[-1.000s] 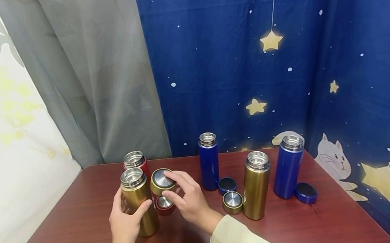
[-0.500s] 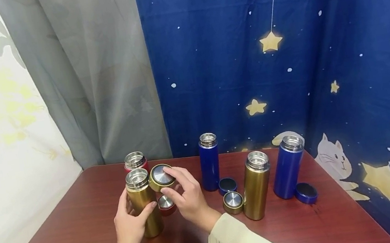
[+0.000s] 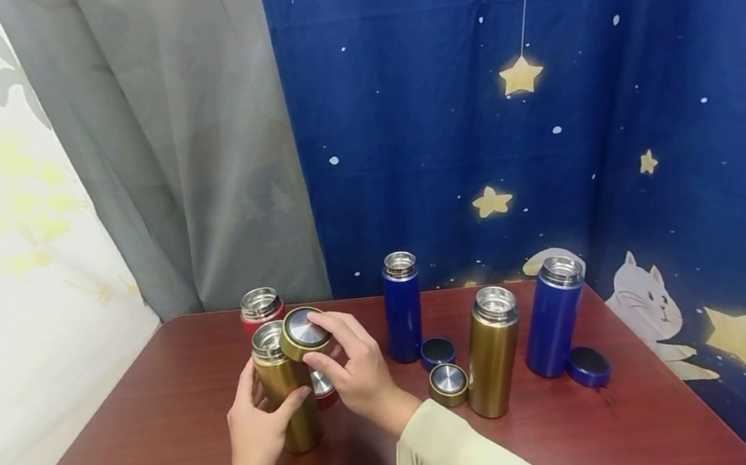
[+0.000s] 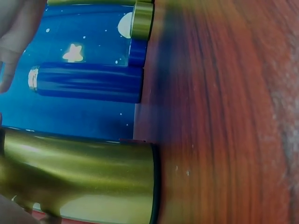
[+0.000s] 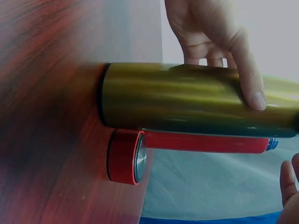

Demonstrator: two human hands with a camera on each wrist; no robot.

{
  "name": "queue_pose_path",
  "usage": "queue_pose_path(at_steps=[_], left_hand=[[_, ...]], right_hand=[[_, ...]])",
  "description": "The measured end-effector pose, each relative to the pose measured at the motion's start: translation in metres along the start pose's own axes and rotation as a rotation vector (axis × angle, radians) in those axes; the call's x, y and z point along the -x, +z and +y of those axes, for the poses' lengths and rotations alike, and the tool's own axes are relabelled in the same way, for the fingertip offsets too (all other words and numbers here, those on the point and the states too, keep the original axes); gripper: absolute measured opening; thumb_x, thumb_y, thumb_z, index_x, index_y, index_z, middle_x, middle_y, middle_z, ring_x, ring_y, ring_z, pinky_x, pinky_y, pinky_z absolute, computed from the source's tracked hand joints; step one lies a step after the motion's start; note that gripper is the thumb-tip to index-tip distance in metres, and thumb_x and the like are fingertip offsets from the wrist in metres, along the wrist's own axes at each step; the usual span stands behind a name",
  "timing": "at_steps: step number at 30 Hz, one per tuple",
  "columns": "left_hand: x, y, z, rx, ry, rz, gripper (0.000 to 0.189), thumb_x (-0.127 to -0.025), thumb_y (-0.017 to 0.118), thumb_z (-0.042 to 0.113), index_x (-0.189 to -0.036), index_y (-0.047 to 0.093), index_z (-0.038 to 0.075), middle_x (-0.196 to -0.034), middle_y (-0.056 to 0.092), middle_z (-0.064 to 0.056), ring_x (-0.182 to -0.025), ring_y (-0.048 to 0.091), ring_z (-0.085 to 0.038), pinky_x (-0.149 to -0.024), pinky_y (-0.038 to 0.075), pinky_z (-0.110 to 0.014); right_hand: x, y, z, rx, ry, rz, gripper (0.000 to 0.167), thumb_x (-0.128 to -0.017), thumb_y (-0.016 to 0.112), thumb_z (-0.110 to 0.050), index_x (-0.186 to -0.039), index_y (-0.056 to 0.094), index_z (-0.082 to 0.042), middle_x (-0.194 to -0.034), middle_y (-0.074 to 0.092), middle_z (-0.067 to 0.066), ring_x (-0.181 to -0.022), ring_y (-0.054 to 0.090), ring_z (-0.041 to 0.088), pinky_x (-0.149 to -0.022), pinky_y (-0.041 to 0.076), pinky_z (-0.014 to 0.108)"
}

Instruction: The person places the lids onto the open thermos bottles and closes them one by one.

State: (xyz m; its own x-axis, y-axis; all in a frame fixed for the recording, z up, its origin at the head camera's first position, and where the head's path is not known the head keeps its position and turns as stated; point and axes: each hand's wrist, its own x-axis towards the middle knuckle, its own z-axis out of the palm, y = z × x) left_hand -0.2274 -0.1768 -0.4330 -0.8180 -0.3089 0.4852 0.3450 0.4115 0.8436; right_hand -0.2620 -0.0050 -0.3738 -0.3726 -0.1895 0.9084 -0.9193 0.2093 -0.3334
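Note:
My left hand (image 3: pixel 256 431) grips a gold thermos bottle (image 3: pixel 280 376) around its upper body, thumb on the near side. The bottle stands nearly upright, its steel mouth uncovered, and its dark base is right at the tabletop in the right wrist view. My right hand (image 3: pixel 365 374) pinches a gold screw lid (image 3: pixel 301 333) with a steel top. That lid is tilted and overlaps the right side of the bottle's mouth in the head view. Behind stands an uncapped red bottle (image 5: pixel 210 142), partly hidden by the gold one. Its red lid (image 5: pixel 124 156) lies beside it on the table.
Two uncapped blue bottles stand farther right, one at the back (image 3: pixel 404 320) and one near the right side (image 3: pixel 553 322). Between them is another uncapped gold bottle (image 3: pixel 496 359). Blue lids and a gold lid (image 3: pixel 449 384) lie next to them on the wooden table (image 3: pixel 125 462).
My left hand has brought the gold bottle a little to the right. The lid in my right hand has shifted slightly left and up, now overlapping the bottle's mouth.

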Motion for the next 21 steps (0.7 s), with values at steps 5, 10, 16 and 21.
queue_pose_path(at_steps=[5, 10, 16, 21], left_hand=[[0.001, -0.001, 0.010, 0.007, 0.005, -0.029, 0.090, -0.072, 0.088, 0.017, -0.148, 0.040, 0.017, -0.134, 0.057, -0.011, -0.119, 0.057, -0.023, -0.083, 0.041, -0.006], [0.004, -0.009, 0.040, -0.015, 0.024, -0.088, 0.086, -0.074, 0.086, 0.010, -0.146, 0.039, 0.004, -0.131, 0.058, -0.019, -0.117, 0.057, -0.030, -0.084, 0.042, -0.007], [-0.009, -0.012, 0.016, 0.000, 0.088, -0.198, 0.088, -0.074, 0.086, 0.012, -0.147, 0.038, 0.008, -0.132, 0.058, -0.015, -0.113, 0.060, -0.026, -0.085, 0.046, -0.013], [-0.015, -0.011, -0.004, 0.025, 0.095, -0.251, 0.088, -0.075, 0.086, 0.017, -0.148, 0.037, 0.016, -0.134, 0.057, -0.008, -0.110, 0.060, -0.009, -0.086, 0.049, -0.018]], right_hand=[[-0.004, 0.001, 0.000, 0.020, 0.020, -0.049, 0.047, -0.088, 0.072, -0.016, -0.132, 0.058, -0.010, -0.119, 0.060, 0.006, -0.094, 0.058, 0.014, -0.071, 0.052, 0.017], [-0.010, 0.000, 0.002, 0.073, 0.020, -0.093, 0.046, -0.088, 0.071, -0.024, -0.132, 0.061, -0.014, -0.117, 0.061, 0.003, -0.102, 0.054, 0.015, -0.082, 0.049, 0.021], [-0.022, -0.004, 0.003, 0.060, 0.060, -0.198, 0.047, -0.090, 0.069, -0.028, -0.134, 0.059, -0.017, -0.123, 0.061, 0.002, -0.113, 0.051, 0.015, -0.097, 0.044, 0.029], [-0.030, -0.004, 0.000, 0.035, 0.086, -0.257, 0.046, -0.090, 0.069, -0.027, -0.134, 0.059, -0.016, -0.127, 0.061, 0.001, -0.115, 0.052, 0.013, -0.099, 0.042, 0.029]])
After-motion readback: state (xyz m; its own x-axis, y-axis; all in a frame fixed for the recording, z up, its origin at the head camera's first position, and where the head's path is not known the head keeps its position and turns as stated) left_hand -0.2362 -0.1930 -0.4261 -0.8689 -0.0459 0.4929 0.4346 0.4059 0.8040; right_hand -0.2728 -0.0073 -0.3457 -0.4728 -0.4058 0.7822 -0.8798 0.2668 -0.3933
